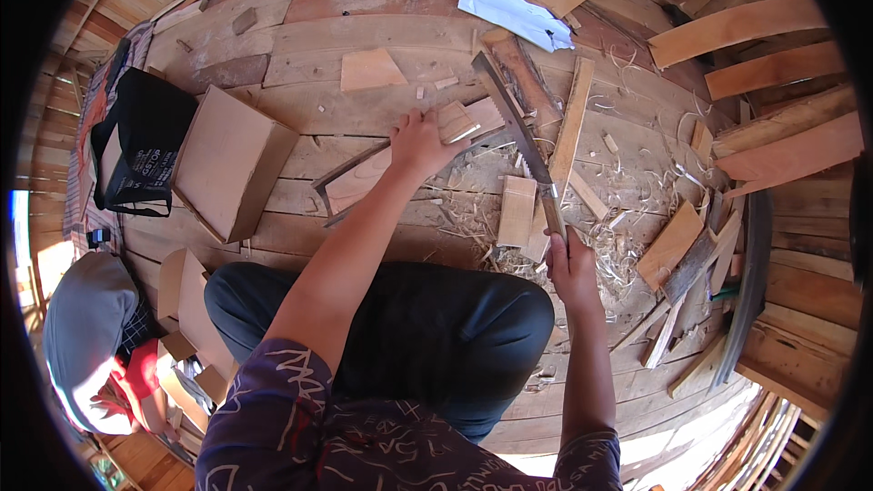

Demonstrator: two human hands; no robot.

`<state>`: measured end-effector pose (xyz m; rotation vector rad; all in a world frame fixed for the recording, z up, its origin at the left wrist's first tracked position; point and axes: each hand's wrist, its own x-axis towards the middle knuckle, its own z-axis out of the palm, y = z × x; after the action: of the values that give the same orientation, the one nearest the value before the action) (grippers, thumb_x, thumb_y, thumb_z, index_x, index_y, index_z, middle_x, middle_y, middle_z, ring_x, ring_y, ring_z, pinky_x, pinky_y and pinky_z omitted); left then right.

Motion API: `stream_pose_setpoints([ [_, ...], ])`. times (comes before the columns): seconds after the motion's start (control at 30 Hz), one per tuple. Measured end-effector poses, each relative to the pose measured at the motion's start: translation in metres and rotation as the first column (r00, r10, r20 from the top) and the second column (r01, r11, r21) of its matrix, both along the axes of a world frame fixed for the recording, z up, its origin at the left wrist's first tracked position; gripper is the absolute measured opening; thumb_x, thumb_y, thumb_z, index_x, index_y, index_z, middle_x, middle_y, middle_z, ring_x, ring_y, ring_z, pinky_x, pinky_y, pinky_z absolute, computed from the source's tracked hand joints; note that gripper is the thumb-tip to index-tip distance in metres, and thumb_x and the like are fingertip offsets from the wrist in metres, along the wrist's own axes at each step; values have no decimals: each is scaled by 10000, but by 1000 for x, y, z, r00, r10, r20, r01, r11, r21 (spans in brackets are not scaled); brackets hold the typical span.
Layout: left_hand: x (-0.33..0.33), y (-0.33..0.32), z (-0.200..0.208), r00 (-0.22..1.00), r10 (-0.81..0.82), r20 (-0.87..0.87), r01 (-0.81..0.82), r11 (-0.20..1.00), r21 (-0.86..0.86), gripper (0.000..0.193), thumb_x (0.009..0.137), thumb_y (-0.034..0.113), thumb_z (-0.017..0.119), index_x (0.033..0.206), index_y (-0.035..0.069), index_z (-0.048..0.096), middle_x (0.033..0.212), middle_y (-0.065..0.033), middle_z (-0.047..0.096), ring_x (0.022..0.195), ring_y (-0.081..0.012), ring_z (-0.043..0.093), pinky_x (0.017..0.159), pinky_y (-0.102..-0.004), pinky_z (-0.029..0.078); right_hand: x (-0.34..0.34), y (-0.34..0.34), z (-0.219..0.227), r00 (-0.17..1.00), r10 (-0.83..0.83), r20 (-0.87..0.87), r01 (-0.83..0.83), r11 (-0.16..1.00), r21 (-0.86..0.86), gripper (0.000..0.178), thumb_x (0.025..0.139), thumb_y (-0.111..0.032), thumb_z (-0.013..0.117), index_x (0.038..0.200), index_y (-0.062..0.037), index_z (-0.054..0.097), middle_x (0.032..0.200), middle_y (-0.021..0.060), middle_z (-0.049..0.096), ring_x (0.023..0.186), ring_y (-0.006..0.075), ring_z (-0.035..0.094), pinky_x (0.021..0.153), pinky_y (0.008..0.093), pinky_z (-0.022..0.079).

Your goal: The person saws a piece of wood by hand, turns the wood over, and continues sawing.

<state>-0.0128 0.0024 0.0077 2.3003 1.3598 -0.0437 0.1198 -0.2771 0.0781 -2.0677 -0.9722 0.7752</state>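
Observation:
My right hand (571, 265) is closed round the wooden handle of a hand saw (519, 132). Its long dark blade slants up and to the left, with teeth along the left edge. My left hand (420, 144) presses down on a small wooden block (457, 121), fingers on its left side and thumb at its near edge. Under the block lies a long pale board with dark edges (359, 184), slanting across the floor. The saw's blade is close to the board's right end; whether they touch I cannot tell.
Wood shavings (614, 259) and offcuts litter the right side, with a short board (516, 211) near the saw. A cardboard box (232, 164) and a black bag (141, 141) stand left. A person in a grey head covering (86, 318) sits lower left. White paper (516, 14) lies far off.

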Motion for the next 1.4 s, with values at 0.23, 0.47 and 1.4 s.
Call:
stream_pose_setpoints([
  [0.23,10,11,-17,992,-116,57,104,980,171,910,797,695,604,1392,22,460,1352,-209,505,1285,-350,465,1095,-488,311,15,38,-59,945,143,295,-119,988,-98,190,984,-168,534,1058,4,563,657,253,618,601,439,636,495,508,482],
  [0.47,15,21,-20,994,-104,-38,105,994,23,939,842,710,522,1447,9,368,1387,-226,487,1289,-366,475,1072,-502,356,9,53,-75,928,173,331,-140,983,-119,167,983,-170,537,1008,-5,539,631,245,613,581,438,632,498,512,502],
  [1.4,-1,28,-40,978,-173,120,151,973,175,868,892,641,508,1426,-33,395,1272,-257,570,1145,-377,585,979,-452,437,3,61,-75,930,191,315,-150,977,-149,154,980,-145,538,957,7,527,614,249,596,569,436,625,455,504,474],
])
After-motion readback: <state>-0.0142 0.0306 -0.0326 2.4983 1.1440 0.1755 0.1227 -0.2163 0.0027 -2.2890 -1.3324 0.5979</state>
